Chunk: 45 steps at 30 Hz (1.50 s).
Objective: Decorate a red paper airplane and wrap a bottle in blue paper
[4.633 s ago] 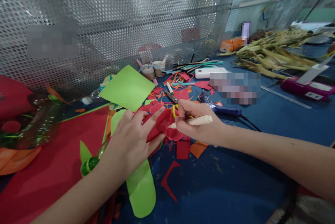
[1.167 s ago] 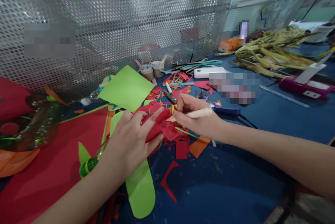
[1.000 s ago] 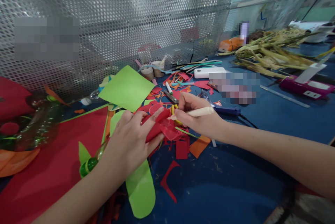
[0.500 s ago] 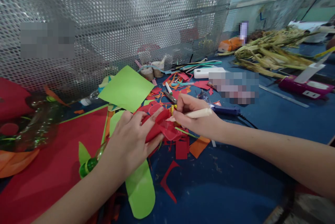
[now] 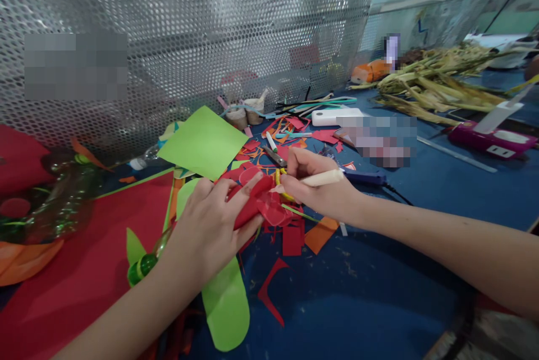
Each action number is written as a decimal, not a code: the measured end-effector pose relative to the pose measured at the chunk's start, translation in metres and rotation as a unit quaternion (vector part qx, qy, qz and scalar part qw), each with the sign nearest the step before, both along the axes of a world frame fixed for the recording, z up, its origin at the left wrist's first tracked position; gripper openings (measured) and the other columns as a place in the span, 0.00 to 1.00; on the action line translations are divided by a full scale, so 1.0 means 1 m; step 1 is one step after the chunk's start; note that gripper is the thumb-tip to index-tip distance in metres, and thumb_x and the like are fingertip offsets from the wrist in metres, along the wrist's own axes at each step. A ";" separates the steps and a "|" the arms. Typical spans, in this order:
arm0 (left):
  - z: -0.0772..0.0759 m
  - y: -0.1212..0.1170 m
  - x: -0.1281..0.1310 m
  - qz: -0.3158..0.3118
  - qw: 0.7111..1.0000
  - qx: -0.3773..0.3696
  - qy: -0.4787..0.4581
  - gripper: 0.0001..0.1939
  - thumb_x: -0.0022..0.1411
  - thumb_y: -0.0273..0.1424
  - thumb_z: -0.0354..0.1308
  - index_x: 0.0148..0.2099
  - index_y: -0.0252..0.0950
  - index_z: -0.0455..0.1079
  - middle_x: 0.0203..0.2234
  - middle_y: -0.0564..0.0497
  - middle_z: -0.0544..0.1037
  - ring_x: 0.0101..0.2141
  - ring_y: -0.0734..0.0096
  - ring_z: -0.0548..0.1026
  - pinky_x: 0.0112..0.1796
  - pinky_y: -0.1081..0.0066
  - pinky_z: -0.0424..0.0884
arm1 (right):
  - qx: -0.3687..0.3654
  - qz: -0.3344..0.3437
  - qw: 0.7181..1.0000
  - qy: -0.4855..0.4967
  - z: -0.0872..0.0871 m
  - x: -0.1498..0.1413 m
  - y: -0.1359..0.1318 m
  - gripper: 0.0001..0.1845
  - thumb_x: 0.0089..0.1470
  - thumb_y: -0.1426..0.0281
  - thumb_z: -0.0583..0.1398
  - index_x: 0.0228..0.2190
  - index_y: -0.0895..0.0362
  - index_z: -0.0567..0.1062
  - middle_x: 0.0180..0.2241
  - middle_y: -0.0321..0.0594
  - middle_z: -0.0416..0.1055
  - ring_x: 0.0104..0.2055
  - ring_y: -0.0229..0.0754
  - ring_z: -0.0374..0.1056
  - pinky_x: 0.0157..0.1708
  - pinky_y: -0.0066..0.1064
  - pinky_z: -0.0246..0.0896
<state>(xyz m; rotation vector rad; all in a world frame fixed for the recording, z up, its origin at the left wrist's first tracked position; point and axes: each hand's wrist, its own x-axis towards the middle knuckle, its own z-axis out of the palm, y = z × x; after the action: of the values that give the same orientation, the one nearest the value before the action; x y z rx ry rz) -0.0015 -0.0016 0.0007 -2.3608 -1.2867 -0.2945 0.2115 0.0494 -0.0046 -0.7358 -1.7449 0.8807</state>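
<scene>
My left hand (image 5: 219,208) is closed around a rolled or curved red piece (image 5: 248,211), paper or foam, fingers on top and thumb below. Clear petal-like flaps (image 5: 275,211) with reddish edges show at its right end. My right hand (image 5: 314,177) pinches a white marker (image 5: 324,178), its tip touching or very near the red piece. Scissors (image 5: 275,156) with yellow handles lie just behind the right hand, partly covered by it. Under my left forearm are a long green rounded cutout (image 5: 225,309) and a green bottle neck (image 5: 143,270).
Red and orange scraps (image 5: 292,236) litter the blue table (image 5: 357,292). A green square sheet (image 5: 204,141) lies behind the left hand, a large red sheet (image 5: 84,259) to its left. A blue-handled tool (image 5: 364,176) with a cord, a phone and dried leaves (image 5: 438,85) lie rightward. Perforated metal (image 5: 210,28) stands behind.
My right hand and the marker have shifted slightly, the marker tip moving a little along the red piece. My left hand and the red piece stay put.
</scene>
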 end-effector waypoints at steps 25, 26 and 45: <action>0.000 0.001 0.000 0.007 1.000 0.000 -0.006 0.25 0.71 0.41 0.52 0.66 0.40 0.66 0.42 0.38 0.76 0.37 0.47 0.68 0.41 0.50 0.70 | 0.007 -0.009 1.000 -0.021 0.003 0.000 0.000 0.09 0.47 0.68 0.57 0.21 0.50 0.60 0.17 0.25 0.58 0.18 0.31 0.50 0.17 0.26 0.46; 0.000 0.001 0.000 0.007 1.000 -0.001 -0.006 0.25 0.71 0.41 0.51 0.66 0.40 0.66 0.42 0.38 0.76 0.37 0.47 0.68 0.41 0.50 0.70 | 0.006 -0.008 1.000 -0.022 0.003 0.001 0.000 0.09 0.47 0.68 0.57 0.21 0.50 0.59 0.17 0.25 0.58 0.18 0.32 0.50 0.18 0.26 0.46; 0.002 0.000 0.000 0.020 1.000 -0.017 0.011 0.24 0.71 0.42 0.51 0.65 0.39 0.67 0.44 0.37 0.76 0.40 0.46 0.70 0.43 0.49 0.71 | 0.005 -0.008 1.000 -0.021 0.001 0.001 0.002 0.08 0.46 0.69 0.56 0.22 0.51 0.60 0.18 0.26 0.59 0.20 0.32 0.52 0.20 0.27 0.47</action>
<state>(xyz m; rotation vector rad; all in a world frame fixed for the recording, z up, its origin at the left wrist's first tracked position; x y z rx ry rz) -0.0013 -0.0019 0.0025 -2.3554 -1.3375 -0.2353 0.2122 0.0513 -0.0036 -0.7671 -1.7764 0.8506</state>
